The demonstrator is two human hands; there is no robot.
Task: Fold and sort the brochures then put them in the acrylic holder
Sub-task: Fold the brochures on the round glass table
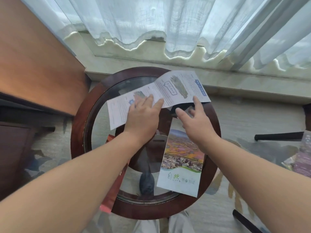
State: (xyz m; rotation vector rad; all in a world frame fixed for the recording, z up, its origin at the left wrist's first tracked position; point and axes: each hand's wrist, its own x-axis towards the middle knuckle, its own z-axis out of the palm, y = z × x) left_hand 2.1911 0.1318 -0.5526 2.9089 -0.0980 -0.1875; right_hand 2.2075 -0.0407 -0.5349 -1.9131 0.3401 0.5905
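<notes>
An unfolded white brochure (170, 89) with blue print lies across the far half of the round glass-topped table (79, 125). My left hand (143, 115) presses flat on its left part with straight fingers. My right hand (195, 120) reaches to the brochure's near right edge, its forefinger touching the paper and the other fingers spread and relaxed. A folded brochure (181, 163) with a landscape photo and green characters lies on the table under my right forearm. A red brochure (114, 182) shows under my left forearm at the table's left rim. No acrylic holder is clearly visible.
A wooden cabinet (33, 73) stands at the left. Sheer curtains (168, 22) hang over a marble sill behind the table. More printed sheets (301, 157) lie at the far right near dark chair parts (279, 137). Patterned carpet covers the floor.
</notes>
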